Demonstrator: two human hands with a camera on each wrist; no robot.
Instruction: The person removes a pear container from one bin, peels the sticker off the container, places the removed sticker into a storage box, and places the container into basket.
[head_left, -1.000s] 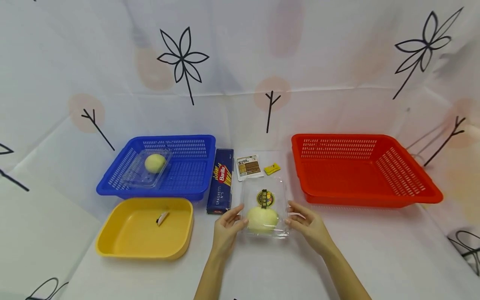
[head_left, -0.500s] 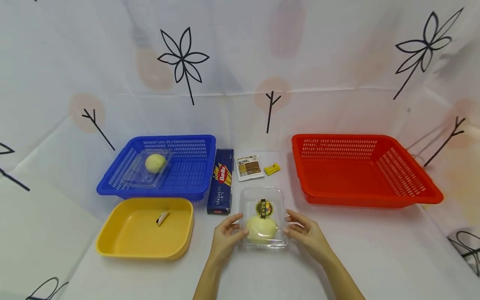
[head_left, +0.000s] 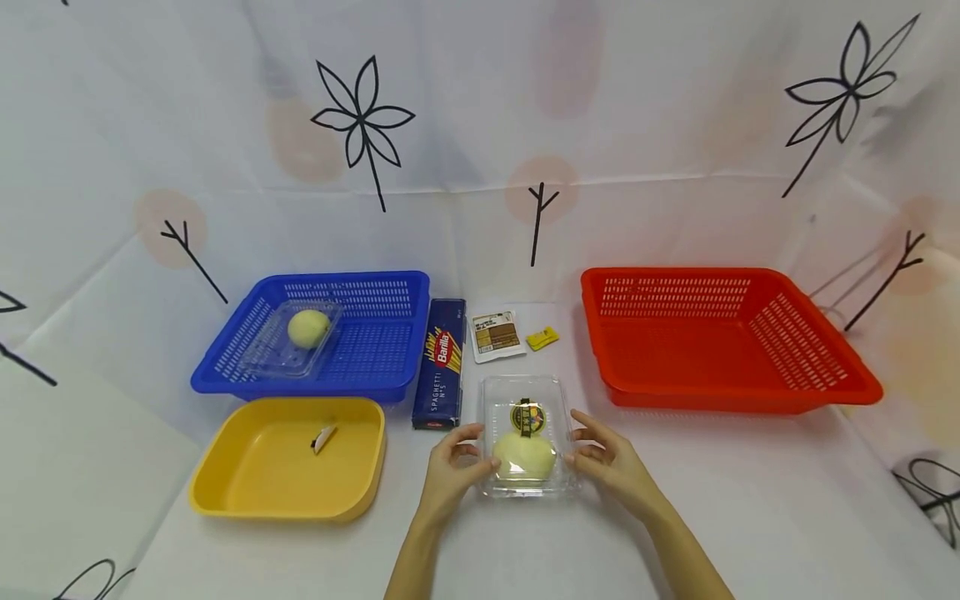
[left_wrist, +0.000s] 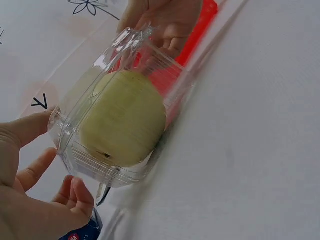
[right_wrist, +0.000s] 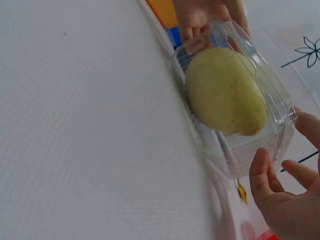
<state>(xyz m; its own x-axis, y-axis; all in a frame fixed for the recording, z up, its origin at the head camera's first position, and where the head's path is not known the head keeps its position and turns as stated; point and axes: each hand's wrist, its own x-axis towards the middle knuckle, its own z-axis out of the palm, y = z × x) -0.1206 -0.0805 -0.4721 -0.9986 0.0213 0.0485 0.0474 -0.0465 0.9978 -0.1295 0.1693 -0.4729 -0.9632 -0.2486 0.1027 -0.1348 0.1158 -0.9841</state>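
Note:
Between the two hands sits a clear plastic clamshell box point(head_left: 525, 435) with a round black-and-gold sticker on its lid. Inside lies a pale yellow-green fruit point(left_wrist: 122, 117), rounded and smooth, toward the near end. My left hand point(head_left: 450, 471) holds the box's left side, thumb at the lid and fingers along the edge. From the right, my right hand point(head_left: 611, 462) grips the opposite side in the same manner. The wrist views show fingertips at the box's rim, with the other fingers bent beside it. The box is low over the white tabletop point(right_wrist: 95, 130).
A blue basket point(head_left: 375, 386) at back left holds another clear box with a pale fruit. A yellow tub point(head_left: 255, 467) contains a small white-and-dark item. A Barilla spaghetti box point(head_left: 441, 367), a flat packet point(head_left: 497, 335) and a yellow sachet point(head_left: 542, 337) stand behind. A red basket point(head_left: 697, 358) is at right.
Both hands have drawn the clamshell box toward the person, away from the packet. Over the last half second it has stayed nearly in place, with slight finger shifts.

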